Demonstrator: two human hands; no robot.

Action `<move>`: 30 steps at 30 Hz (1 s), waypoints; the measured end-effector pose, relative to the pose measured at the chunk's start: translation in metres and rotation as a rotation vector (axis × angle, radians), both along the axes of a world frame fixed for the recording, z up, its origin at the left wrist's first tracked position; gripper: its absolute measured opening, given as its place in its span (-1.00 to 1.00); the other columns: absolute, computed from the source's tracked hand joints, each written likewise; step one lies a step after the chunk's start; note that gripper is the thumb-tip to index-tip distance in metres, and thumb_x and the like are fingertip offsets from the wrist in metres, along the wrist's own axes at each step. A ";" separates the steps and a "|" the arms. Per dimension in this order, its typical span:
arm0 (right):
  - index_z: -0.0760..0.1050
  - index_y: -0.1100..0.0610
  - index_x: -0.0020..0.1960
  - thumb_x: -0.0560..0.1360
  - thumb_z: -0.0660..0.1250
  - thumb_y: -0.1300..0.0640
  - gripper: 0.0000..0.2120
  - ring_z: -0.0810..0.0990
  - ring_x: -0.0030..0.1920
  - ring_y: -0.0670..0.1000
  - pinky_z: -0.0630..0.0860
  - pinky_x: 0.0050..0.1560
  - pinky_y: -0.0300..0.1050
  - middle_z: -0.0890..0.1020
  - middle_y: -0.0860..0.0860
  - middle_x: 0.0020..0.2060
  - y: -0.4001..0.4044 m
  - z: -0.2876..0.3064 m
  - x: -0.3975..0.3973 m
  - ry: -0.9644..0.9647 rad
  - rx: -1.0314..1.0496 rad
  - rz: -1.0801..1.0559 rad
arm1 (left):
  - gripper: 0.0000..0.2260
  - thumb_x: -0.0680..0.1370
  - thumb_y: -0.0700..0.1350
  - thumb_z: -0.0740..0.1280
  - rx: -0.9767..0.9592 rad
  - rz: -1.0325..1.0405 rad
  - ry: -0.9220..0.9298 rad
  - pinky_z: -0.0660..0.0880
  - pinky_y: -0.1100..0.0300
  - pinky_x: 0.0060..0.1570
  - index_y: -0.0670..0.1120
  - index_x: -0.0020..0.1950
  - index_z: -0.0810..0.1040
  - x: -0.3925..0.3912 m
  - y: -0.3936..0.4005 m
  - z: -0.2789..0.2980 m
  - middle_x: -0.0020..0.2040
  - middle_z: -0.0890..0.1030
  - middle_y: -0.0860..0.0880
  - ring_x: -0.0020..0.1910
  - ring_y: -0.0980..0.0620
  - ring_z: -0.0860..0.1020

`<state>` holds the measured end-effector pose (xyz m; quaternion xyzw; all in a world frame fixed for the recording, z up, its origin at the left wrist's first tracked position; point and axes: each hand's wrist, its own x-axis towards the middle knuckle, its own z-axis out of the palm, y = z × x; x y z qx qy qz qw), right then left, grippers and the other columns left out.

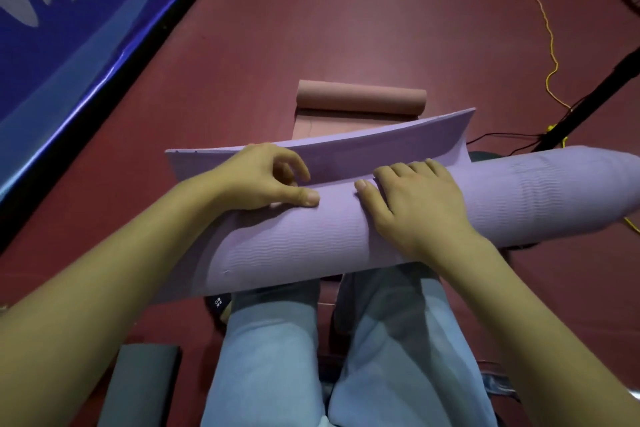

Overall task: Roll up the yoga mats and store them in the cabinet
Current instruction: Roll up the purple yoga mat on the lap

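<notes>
A purple yoga mat (311, 246) lies across my knees, rolled into a thick tube, with its loose end flap (381, 146) standing up behind the roll. My left hand (263, 180) pinches the roll's top near the flap, thumb and fingers curled on the mat. My right hand (415, 204) presses flat on the roll, fingers spread over its upper side. Beyond the flap, a pink yoga mat (360, 97) lies on the floor, partly rolled, its flat part (311, 121) running toward me under the purple mat.
The floor (311, 28) is dark red. A blue banner (69, 28) runs along the left. A yellow cord (547, 28) and a black stand leg (588, 104) lie at the right. A dark grey block (142, 385) sits beside my left leg.
</notes>
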<state>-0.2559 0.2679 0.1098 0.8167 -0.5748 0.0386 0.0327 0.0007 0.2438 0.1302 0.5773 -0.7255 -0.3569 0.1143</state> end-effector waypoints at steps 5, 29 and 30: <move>0.54 0.06 -0.08 0.64 -0.12 -0.26 -0.43 0.56 -0.04 0.18 0.32 0.08 0.04 0.67 0.05 -0.08 -0.018 0.005 0.009 -0.008 0.036 -0.002 | -0.57 0.45 0.50 0.26 -0.058 -0.060 -0.246 0.61 0.03 0.02 0.29 0.07 0.72 0.000 0.012 0.006 -0.14 0.71 0.29 -0.10 0.21 0.65; 0.48 0.11 0.41 0.64 -0.06 -0.23 -0.39 0.48 0.31 0.22 0.38 0.19 0.10 0.49 0.17 0.40 -0.041 0.039 0.019 0.109 0.491 -0.118 | -0.25 -0.06 0.58 0.45 0.137 -0.153 -0.398 0.60 0.03 -0.10 0.09 -0.10 0.67 -0.021 0.018 0.013 -0.22 0.69 0.17 -0.20 0.12 0.64; 0.44 0.11 0.46 0.63 -0.05 -0.24 -0.38 0.45 0.36 0.22 0.37 0.28 0.11 0.45 0.17 0.45 -0.039 0.040 0.018 0.107 0.548 -0.123 | -0.29 -0.03 0.53 0.50 0.207 -0.165 -0.336 0.62 0.02 -0.06 0.08 -0.09 0.69 -0.020 0.020 0.013 -0.20 0.71 0.17 -0.19 0.12 0.66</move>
